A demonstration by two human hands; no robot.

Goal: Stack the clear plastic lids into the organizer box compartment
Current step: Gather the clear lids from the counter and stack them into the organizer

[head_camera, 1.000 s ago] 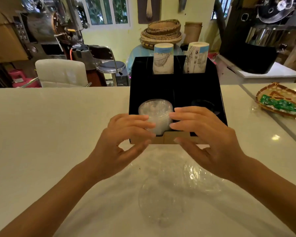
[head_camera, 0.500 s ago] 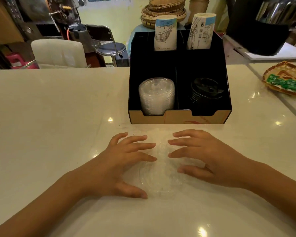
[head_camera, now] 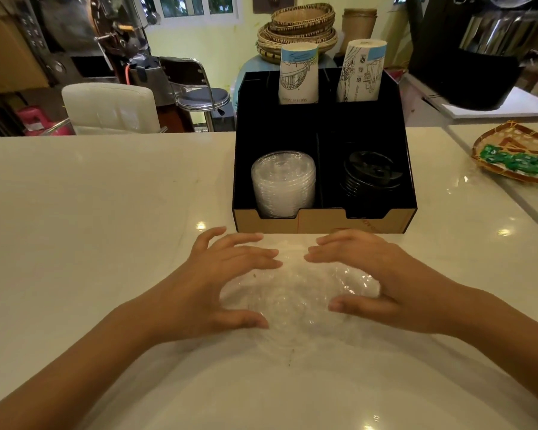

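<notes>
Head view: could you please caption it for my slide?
Both hands gather clear lids on the counter before the organizer box.

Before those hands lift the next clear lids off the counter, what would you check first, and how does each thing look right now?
1. Both hands around the loose lids: ok. The left hand and right hand cup the clear lids on the counter from either side.
2. Lids gripped: cannot tell. The fingers curve over them, but a firm hold is not visible.
3. Loose lids nested neatly: cannot tell, they are too transparent to read.
4. Right compartment: ok. The clear stack stands front left in the organizer box; black lids fill the front right.
5. Room on top of the stack: ok, open above.
6. Path to the box: ok, bare counter lies between.
</notes>
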